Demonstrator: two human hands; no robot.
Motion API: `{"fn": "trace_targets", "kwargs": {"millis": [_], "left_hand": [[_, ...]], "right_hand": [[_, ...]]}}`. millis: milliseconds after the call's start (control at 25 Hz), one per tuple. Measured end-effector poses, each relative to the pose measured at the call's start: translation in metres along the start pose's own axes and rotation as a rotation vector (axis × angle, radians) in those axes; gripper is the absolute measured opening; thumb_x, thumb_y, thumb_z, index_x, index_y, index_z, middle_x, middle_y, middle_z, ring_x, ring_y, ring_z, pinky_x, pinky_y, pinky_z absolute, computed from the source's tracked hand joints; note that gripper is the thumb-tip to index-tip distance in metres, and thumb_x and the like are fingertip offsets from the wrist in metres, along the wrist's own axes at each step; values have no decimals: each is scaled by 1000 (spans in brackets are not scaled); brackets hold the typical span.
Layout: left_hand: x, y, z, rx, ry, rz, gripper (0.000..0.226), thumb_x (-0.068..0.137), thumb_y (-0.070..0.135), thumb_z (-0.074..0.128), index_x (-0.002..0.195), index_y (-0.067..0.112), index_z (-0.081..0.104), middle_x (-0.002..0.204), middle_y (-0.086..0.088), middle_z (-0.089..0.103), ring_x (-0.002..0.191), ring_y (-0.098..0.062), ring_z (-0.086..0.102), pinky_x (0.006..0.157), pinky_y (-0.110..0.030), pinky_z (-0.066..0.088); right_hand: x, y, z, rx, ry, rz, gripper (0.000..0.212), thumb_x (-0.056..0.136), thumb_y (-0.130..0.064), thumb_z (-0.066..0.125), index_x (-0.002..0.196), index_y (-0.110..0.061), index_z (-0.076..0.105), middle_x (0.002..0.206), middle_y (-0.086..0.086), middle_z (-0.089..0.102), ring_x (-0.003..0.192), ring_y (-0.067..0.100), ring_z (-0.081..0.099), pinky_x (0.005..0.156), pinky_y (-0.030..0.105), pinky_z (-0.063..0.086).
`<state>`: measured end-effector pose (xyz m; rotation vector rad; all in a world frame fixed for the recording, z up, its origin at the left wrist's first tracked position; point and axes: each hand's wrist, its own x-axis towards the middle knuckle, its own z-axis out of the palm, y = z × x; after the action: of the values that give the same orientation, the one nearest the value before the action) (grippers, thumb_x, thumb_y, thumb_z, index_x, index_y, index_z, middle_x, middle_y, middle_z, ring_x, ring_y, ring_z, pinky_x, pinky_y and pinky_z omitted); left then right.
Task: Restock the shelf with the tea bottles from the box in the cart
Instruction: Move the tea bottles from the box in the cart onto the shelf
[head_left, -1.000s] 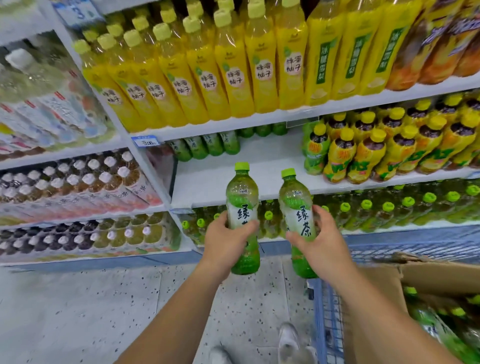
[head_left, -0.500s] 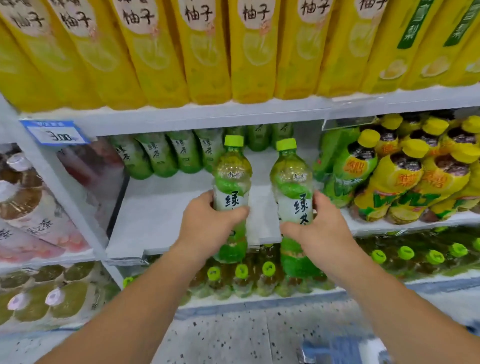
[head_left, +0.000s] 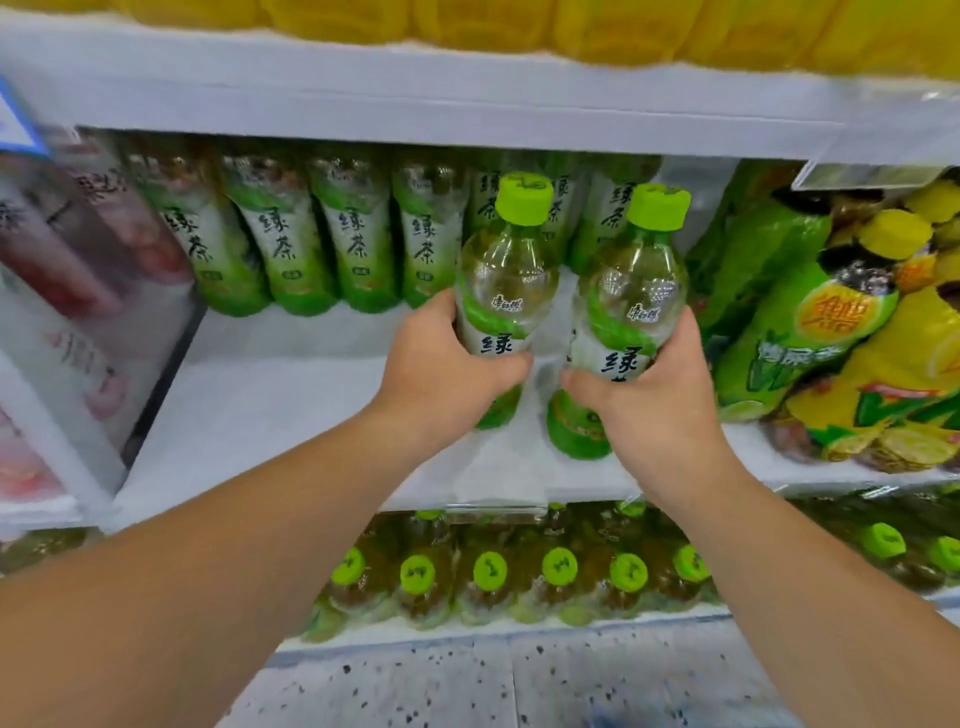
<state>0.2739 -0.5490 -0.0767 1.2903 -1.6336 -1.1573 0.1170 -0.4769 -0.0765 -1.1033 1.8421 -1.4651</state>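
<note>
I hold two green tea bottles upright, side by side, over the white shelf (head_left: 270, 415). My left hand (head_left: 441, 374) grips the left green tea bottle (head_left: 506, 270) around its label. My right hand (head_left: 649, 400) grips the right green tea bottle (head_left: 631, 291) the same way. Both have light green caps and sit above the shelf's front half. A row of several identical green tea bottles (head_left: 322, 244) stands at the back of the shelf. The cart and box are out of view.
Yellow-and-green drink bottles (head_left: 831, 332) crowd the shelf to the right. Pinkish bottles (head_left: 78, 270) fill the bay to the left behind a divider. The shelf above (head_left: 415, 98) carries yellow bottles. Green-capped bottles (head_left: 488, 577) line the shelf below, over a speckled floor.
I have moved closer to the shelf. Both hands carried their bottles forward and up, from in front of the shelf edge to over the shelf surface.
</note>
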Motion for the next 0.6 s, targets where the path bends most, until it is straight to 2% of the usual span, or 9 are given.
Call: {"fn": "trace_targets", "kwargs": {"millis": [120, 200, 280, 400, 520, 600], "left_hand": [[2, -14, 2, -62, 6, 93, 46, 75, 18, 87, 115, 23, 65, 103, 12, 74, 94, 2, 69, 81, -18, 57], [0, -22, -1, -52, -32, 108, 51, 74, 16, 88, 116, 27, 61, 108, 15, 70, 95, 8, 65, 81, -7, 51], [-3, -34, -6, 86, -51, 132, 56, 74, 18, 89, 118, 30, 58, 114, 12, 60, 98, 12, 57, 80, 2, 42], [-8, -51, -9, 198, -28, 151, 57, 75, 23, 89, 126, 23, 64, 113, 9, 51, 103, 2, 57, 83, 0, 45], [-8, -54, -7, 214, -1, 171, 61, 76, 28, 89, 130, 24, 61, 115, 8, 56, 105, 1, 58, 86, -7, 51], [-6, -57, -6, 216, 13, 200, 61, 75, 30, 89, 127, 27, 58, 119, 6, 60, 108, 0, 58, 88, -13, 53]], "right_hand": [[-1, 10, 8, 52, 24, -40, 73, 72, 1, 85, 120, -37, 46, 113, -18, 66, 99, -9, 65, 86, 17, 54], [-3, 17, 10, 93, 21, -52, 76, 76, 5, 81, 134, -26, 41, 120, -15, 65, 105, -5, 65, 90, 15, 53], [-2, 23, 10, 90, -6, -49, 80, 79, 2, 80, 140, -24, 36, 124, -15, 62, 109, -6, 63, 94, 15, 51], [-5, 38, 4, -36, -60, -29, 72, 74, -19, 85, 128, -36, 40, 127, -10, 59, 115, -1, 60, 100, 25, 51], [-24, 53, -1, -154, -64, -30, 60, 80, -19, 83, 119, -41, 44, 118, -16, 61, 103, -10, 59, 86, 7, 47], [-26, 60, 2, -217, -40, -79, 56, 83, -20, 80, 119, -43, 45, 115, -20, 62, 104, -6, 60, 89, 12, 47]]}}
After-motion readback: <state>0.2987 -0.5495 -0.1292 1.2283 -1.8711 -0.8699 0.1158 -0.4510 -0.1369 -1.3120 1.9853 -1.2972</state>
